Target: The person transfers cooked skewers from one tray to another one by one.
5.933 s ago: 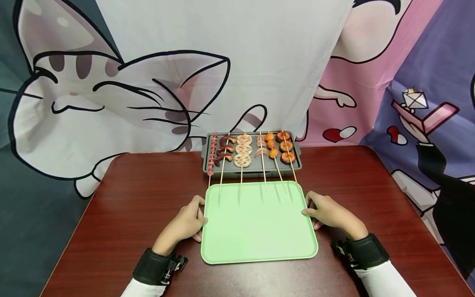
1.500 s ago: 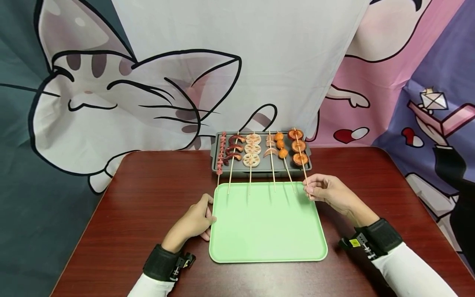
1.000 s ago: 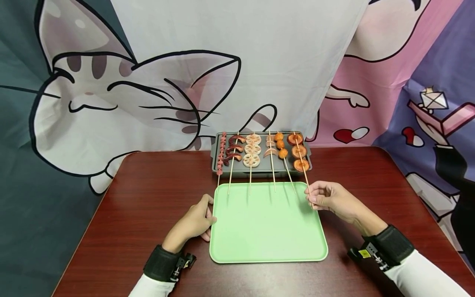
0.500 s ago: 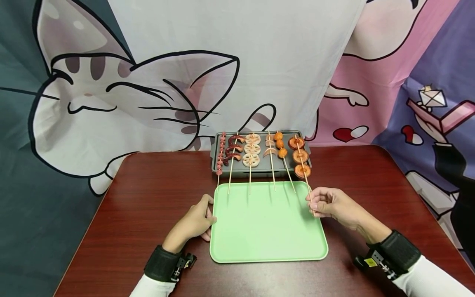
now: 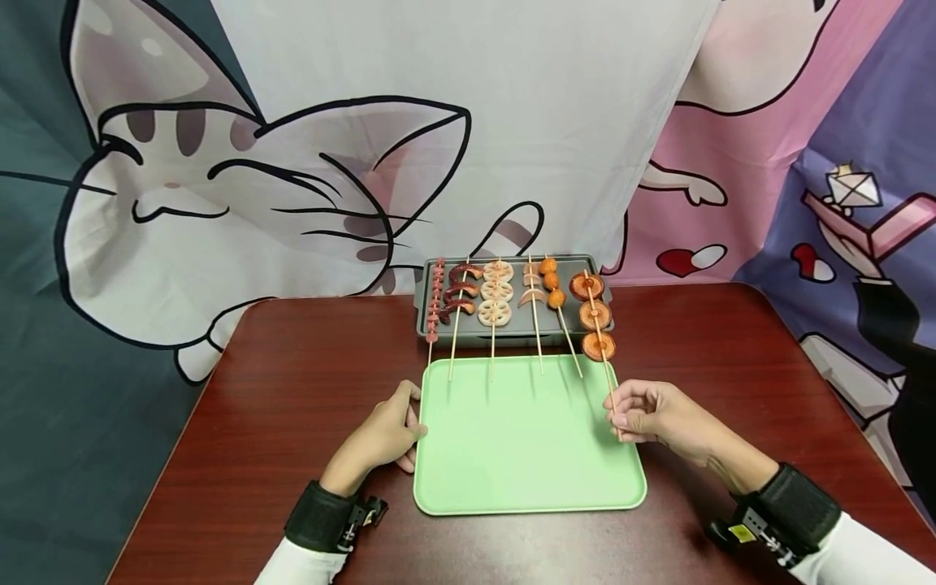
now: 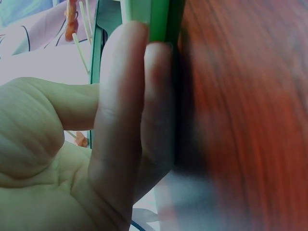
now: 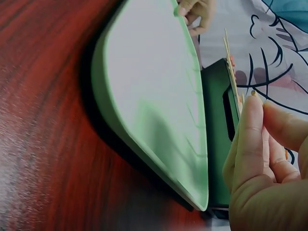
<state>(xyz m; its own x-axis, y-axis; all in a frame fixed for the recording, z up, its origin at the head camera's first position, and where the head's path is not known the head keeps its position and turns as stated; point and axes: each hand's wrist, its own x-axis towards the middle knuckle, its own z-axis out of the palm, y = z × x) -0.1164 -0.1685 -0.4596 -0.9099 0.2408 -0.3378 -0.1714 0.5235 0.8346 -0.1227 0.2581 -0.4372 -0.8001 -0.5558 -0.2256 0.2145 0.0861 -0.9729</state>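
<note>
My right hand (image 5: 634,410) pinches the wooden stick of a skewer (image 5: 598,329) carrying three round orange-brown slices; the skewer lies half off the grey grill tray (image 5: 512,325), its lowest slice past the tray's front edge. In the right wrist view the right hand's fingers (image 7: 250,144) curl round the stick beside the light green tray (image 7: 154,110). The green tray (image 5: 526,455) lies bare in front of me. My left hand (image 5: 391,435) rests against its left edge, fingers (image 6: 139,96) lying straight along the green rim (image 6: 161,19).
Several other skewers (image 5: 497,301) lie side by side on the grey grill tray, their sticks reaching over the green tray's far edge. The dark red wooden table (image 5: 278,422) ends at a cartoon cat cloth backdrop (image 5: 292,162).
My right hand took hold of the rightmost skewer's stick and has drawn it toward me, sliding the orange slices to the grill tray's front edge. The left hand has stayed put.
</note>
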